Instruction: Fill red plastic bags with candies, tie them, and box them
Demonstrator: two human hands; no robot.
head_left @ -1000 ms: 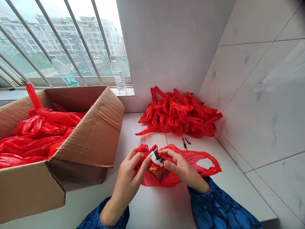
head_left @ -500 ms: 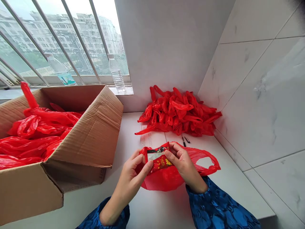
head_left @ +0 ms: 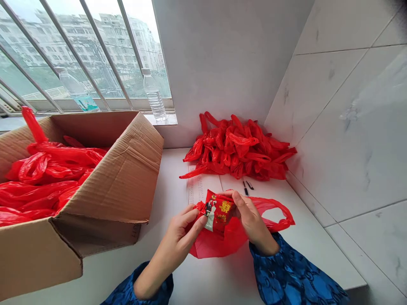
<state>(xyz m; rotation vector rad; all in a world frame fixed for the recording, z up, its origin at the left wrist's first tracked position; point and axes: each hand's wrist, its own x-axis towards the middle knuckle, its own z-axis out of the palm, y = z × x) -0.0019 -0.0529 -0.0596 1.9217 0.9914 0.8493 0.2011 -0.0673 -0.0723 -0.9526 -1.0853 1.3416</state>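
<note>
A small red printed packet (head_left: 219, 214) with gold characters and a black-and-white picture is held between my two hands. My left hand (head_left: 182, 231) is closed at its left edge, thumb in front, with crinkled red plastic at the fingertips. On the right side, my right hand (head_left: 248, 216) grips the packet, thumb near its upper corner and fingers mostly hidden behind. Under and behind the packet lies a red plastic bag (head_left: 213, 248) on the white table (head_left: 187, 275). One of its loop handles spreads out to the right, beside my right wrist.
An open cardboard box (head_left: 127, 169) full of red plastic bags (head_left: 60, 165) stands at left. A heap of red bags (head_left: 238, 148) lies against the back wall, over printed paper (head_left: 195, 190). Pens (head_left: 246, 188) lie nearby. Two bottles, one clear (head_left: 154, 97), one labelled (head_left: 78, 91), stand by the barred window.
The packet has been turned in my hands, and its gold-character face now shows. My right thumb has moved up to its corner. The view has shifted slightly.
</note>
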